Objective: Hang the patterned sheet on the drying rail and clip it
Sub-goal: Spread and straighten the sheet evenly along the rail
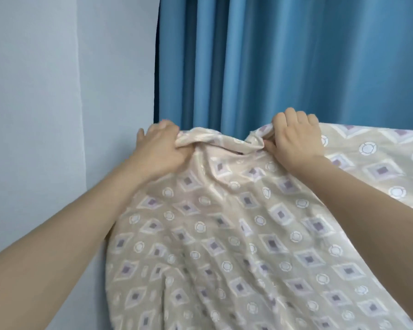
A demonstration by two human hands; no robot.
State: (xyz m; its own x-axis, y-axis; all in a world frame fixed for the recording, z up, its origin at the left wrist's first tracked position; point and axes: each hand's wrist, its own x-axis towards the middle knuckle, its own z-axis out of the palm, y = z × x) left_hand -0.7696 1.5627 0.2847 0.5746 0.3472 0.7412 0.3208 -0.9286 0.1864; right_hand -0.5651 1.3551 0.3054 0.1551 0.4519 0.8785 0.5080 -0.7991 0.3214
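A: Both hands up at the top edge of the patterned sheet (224, 234), in front of the blue curtain (272, 55). The left hand (159, 148) is bunching a fold in curled fingers.

B: The right hand (296, 139) is clenched on the gathered edge too. Any rail?

A: Hidden under the cloth. The sheet's lower part and right side run out of frame.

B: Pale wall (34, 91) left of the curtain.

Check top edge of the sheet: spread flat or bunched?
Bunched: the patterned sheet puckers into folds between the left hand and right hand.
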